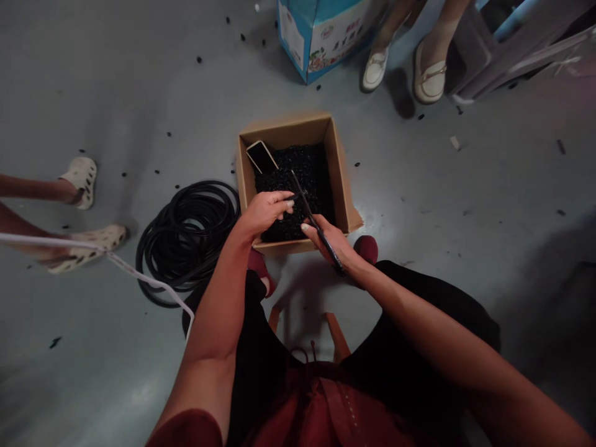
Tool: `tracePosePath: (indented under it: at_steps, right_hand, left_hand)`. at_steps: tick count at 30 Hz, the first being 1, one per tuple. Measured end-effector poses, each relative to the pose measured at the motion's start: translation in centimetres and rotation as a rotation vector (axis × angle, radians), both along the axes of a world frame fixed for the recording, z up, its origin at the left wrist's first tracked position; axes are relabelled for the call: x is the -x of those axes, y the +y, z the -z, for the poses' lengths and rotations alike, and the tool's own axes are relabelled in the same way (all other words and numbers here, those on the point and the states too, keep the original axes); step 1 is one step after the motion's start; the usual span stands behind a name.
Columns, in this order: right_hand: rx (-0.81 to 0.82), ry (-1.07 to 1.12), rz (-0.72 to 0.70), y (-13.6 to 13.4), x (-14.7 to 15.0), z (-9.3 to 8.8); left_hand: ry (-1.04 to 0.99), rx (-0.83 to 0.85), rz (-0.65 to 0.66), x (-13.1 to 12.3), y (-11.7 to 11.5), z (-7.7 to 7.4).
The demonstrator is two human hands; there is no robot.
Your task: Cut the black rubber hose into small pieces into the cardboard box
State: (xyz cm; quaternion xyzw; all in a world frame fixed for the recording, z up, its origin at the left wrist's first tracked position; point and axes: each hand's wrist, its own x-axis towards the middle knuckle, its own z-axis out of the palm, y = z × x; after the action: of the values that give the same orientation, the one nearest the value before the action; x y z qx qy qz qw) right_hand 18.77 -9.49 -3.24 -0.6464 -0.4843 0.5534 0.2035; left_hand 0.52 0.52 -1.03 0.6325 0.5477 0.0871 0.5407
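Observation:
My right hand is closed round the handles of dark scissors, whose blades point up and left over a cardboard box. My left hand is pinched shut on a short black piece right at the blades. The box is full of small black cut pieces. A phone leans in the box's far left corner.
A coil of black tubing lies on the grey floor left of the box. Black bits are scattered about. Another person's feet in white clogs are at the left, a third person's pale shoes and a blue carton at the top.

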Motion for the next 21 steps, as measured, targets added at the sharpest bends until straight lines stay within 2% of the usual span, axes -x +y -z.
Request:
tracePosePath:
  at_steps: [9,21]
  right_hand:
    - [0.021,-0.010,0.050,0.4,-0.3,-0.2]
    - [-0.001,0.012,0.047,0.1,-0.3,0.1]
  left_hand:
    - [0.010,0.018,-0.035,-0.1,-0.1,-0.2]
    - [0.110,-0.058,0.090,-0.3,-0.2,-1.5]
